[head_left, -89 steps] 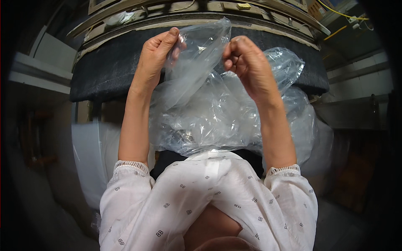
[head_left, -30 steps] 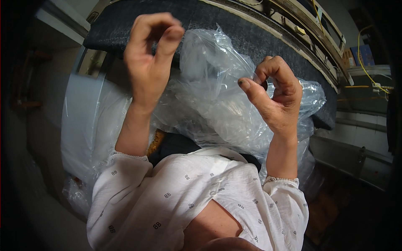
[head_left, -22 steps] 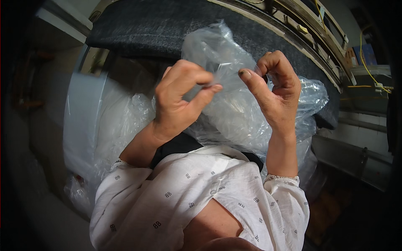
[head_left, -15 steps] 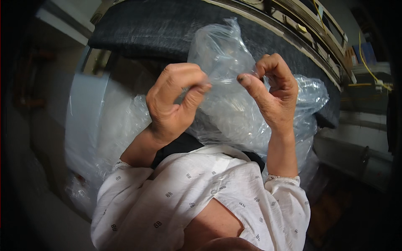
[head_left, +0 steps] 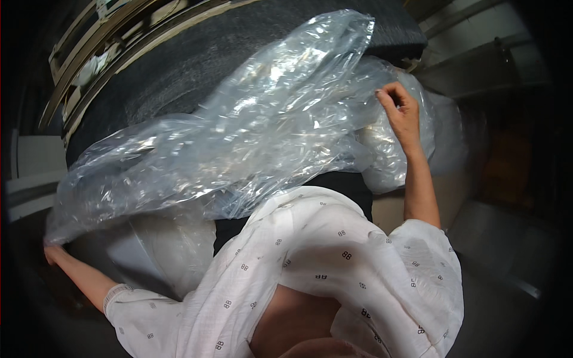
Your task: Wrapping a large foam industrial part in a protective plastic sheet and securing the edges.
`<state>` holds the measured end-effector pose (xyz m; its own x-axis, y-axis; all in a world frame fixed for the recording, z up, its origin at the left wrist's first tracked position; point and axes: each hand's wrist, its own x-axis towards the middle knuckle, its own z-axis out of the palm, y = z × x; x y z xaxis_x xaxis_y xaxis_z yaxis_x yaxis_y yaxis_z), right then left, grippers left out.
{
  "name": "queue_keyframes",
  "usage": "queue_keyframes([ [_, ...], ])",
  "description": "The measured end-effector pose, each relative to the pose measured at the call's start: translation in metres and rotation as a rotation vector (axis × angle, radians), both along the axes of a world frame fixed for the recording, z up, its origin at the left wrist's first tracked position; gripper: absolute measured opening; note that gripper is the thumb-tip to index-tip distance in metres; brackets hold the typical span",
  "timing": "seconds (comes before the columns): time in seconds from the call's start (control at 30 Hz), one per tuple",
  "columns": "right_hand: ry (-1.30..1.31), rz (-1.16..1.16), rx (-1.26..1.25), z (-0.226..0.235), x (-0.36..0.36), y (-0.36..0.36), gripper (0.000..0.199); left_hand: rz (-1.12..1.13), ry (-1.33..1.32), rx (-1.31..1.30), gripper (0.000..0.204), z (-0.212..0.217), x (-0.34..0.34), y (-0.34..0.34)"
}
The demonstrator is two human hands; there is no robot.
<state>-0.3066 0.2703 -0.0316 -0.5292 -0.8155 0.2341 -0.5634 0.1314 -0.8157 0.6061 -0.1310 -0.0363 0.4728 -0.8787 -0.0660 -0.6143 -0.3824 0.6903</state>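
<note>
A big clear plastic bag (head_left: 239,125) stretches in loose, shiny folds across my lap and the dark surface ahead, one lobe rising toward the far side. Out at the far left, my left hand (head_left: 52,255) is closed on the gathered end of the bag; its fingers are partly hidden and dim. My right hand (head_left: 402,116) is raised on the right with fingers curled and thumb pressed to them, at the plastic's right part. The film appears to reach these fingertips, though the exact grip is hard to see.
A dark, fabric-like padded surface (head_left: 143,98) lies beyond the plastic. Wooden rails (head_left: 89,65) run along its far left edge. More crumpled clear plastic (head_left: 388,149) sits at my right, and a pale sheet under film (head_left: 161,244) lies at my lower left.
My hands, close together in front of me before, are now wide apart, the left far out to the left. The plastic is spread sideways between them. My view has turned to the right.
</note>
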Motion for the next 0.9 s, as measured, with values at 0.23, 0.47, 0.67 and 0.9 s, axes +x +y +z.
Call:
queue_keyframes([
  [0.23,0.022,-0.148,0.021,-0.032,-0.037,0.027,0.011,-0.564,-0.768,-0.520,0.045,0.031,-0.189,-0.018],
  [0.47,0.198,-0.214,-0.068,-0.074,-0.098,-0.003,0.024,-1.192,-0.109,-0.387,0.049,0.036,-0.685,0.216],
  [0.67,0.412,-0.249,-0.076,-0.127,-0.172,-0.010,0.039,-1.020,0.395,-0.409,0.022,0.036,-0.647,0.156],
  [0.9,-0.137,0.282,0.145,-0.080,-0.124,-0.020,0.024,-0.466,0.313,-0.554,0.025,0.051,-0.325,0.065],
])
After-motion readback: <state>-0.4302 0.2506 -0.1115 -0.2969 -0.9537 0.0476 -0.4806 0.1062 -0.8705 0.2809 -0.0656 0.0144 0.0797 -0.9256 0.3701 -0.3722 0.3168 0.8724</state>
